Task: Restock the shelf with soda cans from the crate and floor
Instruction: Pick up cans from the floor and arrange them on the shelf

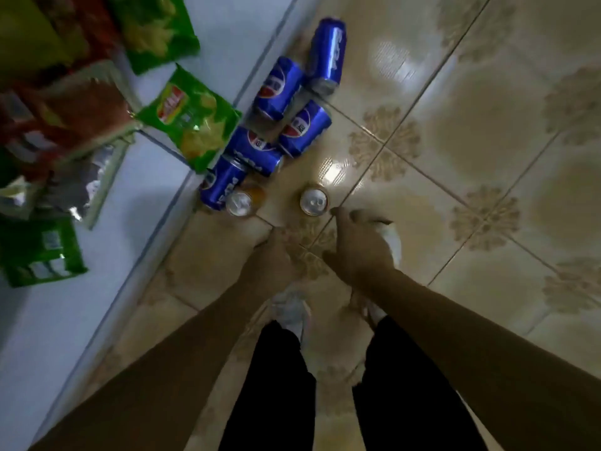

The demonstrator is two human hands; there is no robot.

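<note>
Several blue soda cans (283, 89) lie on their sides on the tiled floor beside the white shelf (107, 203). Two orange cans stand upright nearer to me: one (240, 200) against the shelf edge, the other (313, 200) further right. My left hand (274, 255) hangs above the floor just below the orange cans, fingers loosely curled, holding nothing. My right hand (354, 245) reaches forward, its fingertips close to the right orange can but apart from it, and it holds nothing.
Green chip bags (192, 122) and red snack packs (74, 102) lie on the shelf at the left. My legs in black trousers and white shoes (292, 310) stand below the hands. Beige patterned tiles (471, 157) spread to the right.
</note>
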